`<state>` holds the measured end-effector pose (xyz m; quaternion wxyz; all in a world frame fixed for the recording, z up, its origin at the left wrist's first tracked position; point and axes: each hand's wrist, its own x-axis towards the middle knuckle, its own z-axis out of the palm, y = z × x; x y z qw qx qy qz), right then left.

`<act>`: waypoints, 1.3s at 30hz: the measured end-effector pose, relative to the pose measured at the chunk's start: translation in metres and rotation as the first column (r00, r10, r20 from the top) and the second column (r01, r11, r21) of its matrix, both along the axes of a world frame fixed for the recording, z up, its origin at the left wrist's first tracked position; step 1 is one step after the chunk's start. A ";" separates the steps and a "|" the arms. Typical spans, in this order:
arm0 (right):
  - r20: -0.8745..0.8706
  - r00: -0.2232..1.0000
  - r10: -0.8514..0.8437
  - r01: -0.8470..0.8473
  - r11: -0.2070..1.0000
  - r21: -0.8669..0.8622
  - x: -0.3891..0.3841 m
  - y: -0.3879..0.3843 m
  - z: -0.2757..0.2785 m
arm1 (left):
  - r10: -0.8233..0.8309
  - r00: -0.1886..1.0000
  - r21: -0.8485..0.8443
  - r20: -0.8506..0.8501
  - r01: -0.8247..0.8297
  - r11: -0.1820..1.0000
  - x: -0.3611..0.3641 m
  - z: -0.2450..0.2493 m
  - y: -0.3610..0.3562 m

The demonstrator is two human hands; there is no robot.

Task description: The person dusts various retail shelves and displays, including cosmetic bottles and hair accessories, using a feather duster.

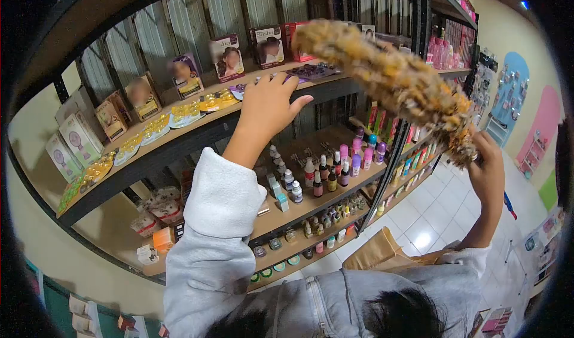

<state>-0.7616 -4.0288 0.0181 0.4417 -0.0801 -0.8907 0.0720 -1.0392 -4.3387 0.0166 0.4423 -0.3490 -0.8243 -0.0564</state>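
My right hand (487, 161) is closed around the lower end of a brown and yellow feather duster (388, 75). The duster slants up to the left, and its far end is in front of the upper shelf (206, 113), slightly blurred. My left hand (267, 106) lies over the front edge of that shelf with its thumb apart and fingers forward. Close to its fingertips are purple packs of dark capsules (312, 70). Yellow capsule packs (215, 100) lie along the shelf edge to its left. Behind them stand boxes with portraits, including a red and white box (227, 57).
On the shelf below stand small bottles, among them a purple roll-on bottle (381, 152) and a white bottle (297, 192). A black metal post (418, 51) rises near the duster. White floor tiles (412, 230) and a brown paper bag (379, 251) are at lower right.
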 end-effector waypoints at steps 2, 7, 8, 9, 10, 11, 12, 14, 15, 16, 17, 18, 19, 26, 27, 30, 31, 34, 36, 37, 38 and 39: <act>-0.152 0.988 0.034 -0.033 0.999 0.008 -0.006 0.011 -0.004 | 0.013 1.000 -0.011 -0.009 -0.013 1.000 0.001 -0.002 0.000; 0.006 0.991 -0.132 0.133 0.989 -0.061 -0.010 0.011 0.000 | 0.005 1.000 -0.033 0.013 -0.005 0.999 0.001 -0.001 -0.003; 0.071 0.980 -0.186 0.188 0.982 -0.024 -0.011 0.011 0.001 | 0.005 1.000 -0.031 0.016 -0.004 1.000 0.000 -0.002 -0.003; 0.132 0.961 -0.241 0.241 0.970 0.017 -0.011 0.011 0.001 | 0.005 1.000 -0.029 0.018 -0.004 1.000 0.000 -0.002 -0.003; 0.110 0.964 -0.242 0.245 0.969 -0.017 -0.013 0.015 0.001 | 0.004 1.000 -0.026 0.019 -0.004 1.000 -0.001 -0.002 -0.002; 0.034 0.968 -0.247 0.247 0.969 0.007 -0.016 0.022 0.000 | 0.005 1.000 -0.025 0.022 -0.005 1.000 -0.002 -0.001 -0.002; -0.041 0.968 -0.248 0.249 0.968 0.032 -0.018 0.030 -0.001 | 0.007 1.000 -0.025 0.028 -0.006 1.000 0.000 0.000 -0.003; -0.145 0.961 -0.235 0.240 0.971 0.021 -0.018 0.035 0.004 | 0.010 0.999 -0.023 0.043 -0.009 1.000 0.002 0.000 -0.004; -0.124 0.948 -0.292 0.295 0.956 0.002 -0.019 0.031 0.009 | 0.011 0.999 -0.021 0.051 -0.010 1.000 0.003 0.001 -0.004; -0.101 0.932 -0.349 0.349 0.937 -0.016 -0.021 0.023 0.016 | 0.011 0.998 -0.019 0.060 -0.010 1.000 0.004 0.001 -0.003; -0.078 0.912 -0.403 0.401 0.915 -0.031 -0.022 0.020 0.020 | -0.007 1.000 -0.006 0.026 0.007 1.000 0.001 -0.001 -0.004; -0.089 0.904 -0.418 0.422 0.906 0.022 -0.024 0.025 0.018 | -0.023 1.000 0.006 -0.007 0.023 1.000 0.000 -0.002 -0.004; -0.050 0.899 -0.434 0.436 0.899 0.039 -0.027 0.025 0.017 | -0.039 0.998 0.017 -0.040 0.039 0.999 -0.001 -0.003 -0.004; -0.043 0.881 -0.470 0.472 0.880 0.055 -0.039 0.045 0.024 | -0.057 0.998 0.017 -0.017 0.057 0.998 -0.006 -0.004 -0.005; -0.070 0.870 -0.488 0.493 0.868 0.064 -0.041 0.040 0.028 | -0.039 0.999 0.009 0.009 0.039 0.999 -0.003 -0.002 -0.006; -0.123 0.827 -0.549 0.559 0.826 0.073 -0.046 0.031 0.031 | -0.009 0.998 -0.001 0.057 0.009 1.000 0.004 0.001 -0.004; -0.085 0.824 -0.560 0.566 0.822 0.066 -0.048 0.030 0.029 | -0.010 0.998 0.009 0.056 0.009 1.000 0.003 0.001 -0.004; -0.015 0.820 -0.572 0.571 0.817 0.074 -0.056 0.022 0.019 | -0.024 0.998 0.015 0.065 0.023 1.000 0.003 0.000 -0.005; 0.018 0.821 -0.571 0.568 0.819 0.089 -0.058 0.026 0.016 | -0.031 0.997 0.014 0.074 0.030 0.999 0.003 0.001 -0.006; 0.034 0.821 -0.570 0.565 0.819 0.095 -0.059 0.025 0.017 | -0.033 0.997 0.012 0.076 0.032 0.999 0.003 0.001 -0.006; -0.015 0.832 -0.555 0.553 0.826 0.109 -0.055 0.018 0.020 | -0.034 0.996 0.010 0.080 0.033 0.999 0.004 0.002 -0.006; 0.001 0.830 -0.558 0.557 0.828 0.059 -0.052 0.011 0.026 | -0.033 0.996 0.012 0.081 0.032 0.999 0.004 0.002 -0.006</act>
